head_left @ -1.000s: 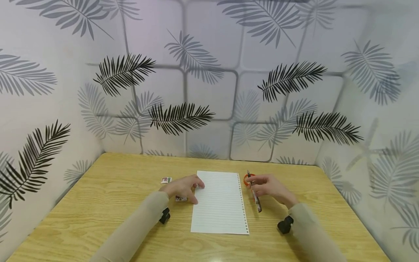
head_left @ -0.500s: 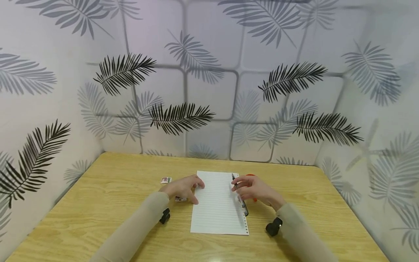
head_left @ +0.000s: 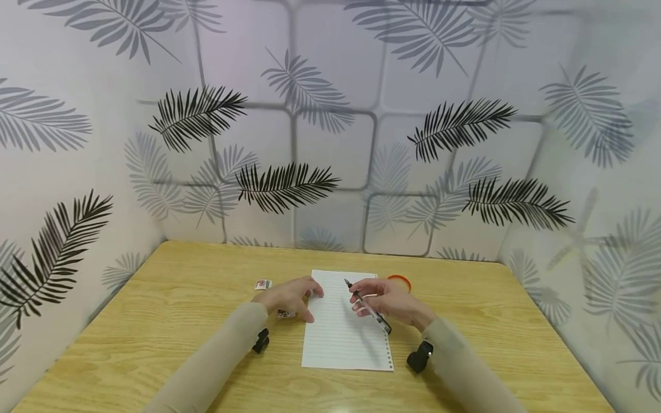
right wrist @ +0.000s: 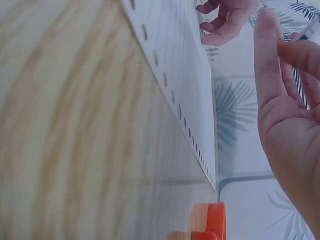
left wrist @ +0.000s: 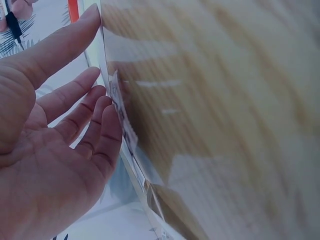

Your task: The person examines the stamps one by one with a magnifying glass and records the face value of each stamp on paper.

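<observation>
A sheet of lined white paper (head_left: pixel 335 345) with punched holes along its right edge lies on the table. My left hand (head_left: pixel 289 296) rests at the paper's left edge, its fingers loosely bent and holding nothing; the left wrist view shows its palm and fingers (left wrist: pixel 67 102) up close. Over the right half of the sheet, my right hand (head_left: pixel 393 299) pinches a pen (head_left: pixel 380 322) between thumb and fingers. The pen slants with its tip up toward the far left, raised above the paper. Partly hidden beneath the left hand is a small printed picture piece (head_left: pixel 285 314).
Beyond the right hand, an orange ring-shaped thing (head_left: pixel 400 280) lies by the paper's top right corner; it shows in the right wrist view too. Another small stamp-like picture (head_left: pixel 263 284) lies behind the left hand. The wooden table (head_left: pixel 155 321) meets patterned walls at the back and sides.
My right hand has carried the pen leftward, from beside the orange ring to over the paper, and the pen now tilts more to the left. The left hand has stayed in place.
</observation>
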`<state>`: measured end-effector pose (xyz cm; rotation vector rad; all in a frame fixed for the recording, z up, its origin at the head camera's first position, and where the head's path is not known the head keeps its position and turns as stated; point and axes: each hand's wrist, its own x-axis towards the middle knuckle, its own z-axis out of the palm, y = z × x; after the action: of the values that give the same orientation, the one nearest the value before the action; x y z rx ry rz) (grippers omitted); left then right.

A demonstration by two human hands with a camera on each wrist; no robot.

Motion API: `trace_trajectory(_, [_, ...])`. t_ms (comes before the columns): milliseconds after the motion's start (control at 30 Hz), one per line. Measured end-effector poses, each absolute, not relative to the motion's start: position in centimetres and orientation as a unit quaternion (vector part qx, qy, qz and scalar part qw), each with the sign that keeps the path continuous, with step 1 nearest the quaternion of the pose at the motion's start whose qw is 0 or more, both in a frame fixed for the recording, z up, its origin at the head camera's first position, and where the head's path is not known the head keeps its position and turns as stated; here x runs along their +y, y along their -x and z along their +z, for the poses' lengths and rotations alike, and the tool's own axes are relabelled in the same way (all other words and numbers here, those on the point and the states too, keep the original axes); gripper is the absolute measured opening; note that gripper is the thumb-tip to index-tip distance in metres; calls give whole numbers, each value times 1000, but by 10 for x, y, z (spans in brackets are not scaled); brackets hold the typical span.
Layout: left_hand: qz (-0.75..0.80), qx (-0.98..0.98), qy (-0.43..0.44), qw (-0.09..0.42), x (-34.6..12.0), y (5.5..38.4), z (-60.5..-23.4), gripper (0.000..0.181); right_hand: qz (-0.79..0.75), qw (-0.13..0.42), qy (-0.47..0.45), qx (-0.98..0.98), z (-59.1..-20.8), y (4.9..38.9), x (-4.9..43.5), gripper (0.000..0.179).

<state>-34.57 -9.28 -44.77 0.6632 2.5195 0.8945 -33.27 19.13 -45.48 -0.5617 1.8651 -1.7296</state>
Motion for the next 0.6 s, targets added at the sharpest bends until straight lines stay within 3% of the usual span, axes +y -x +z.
trace_trajectory(300, [310,900,-240,190,-92,347,-447,54,-621,258,225,705,-453,331,182,55])
trace_trajectory(600, [304,901,-242,190,-91,348,-447,54,-604,262,209,723,-453,330,167,22])
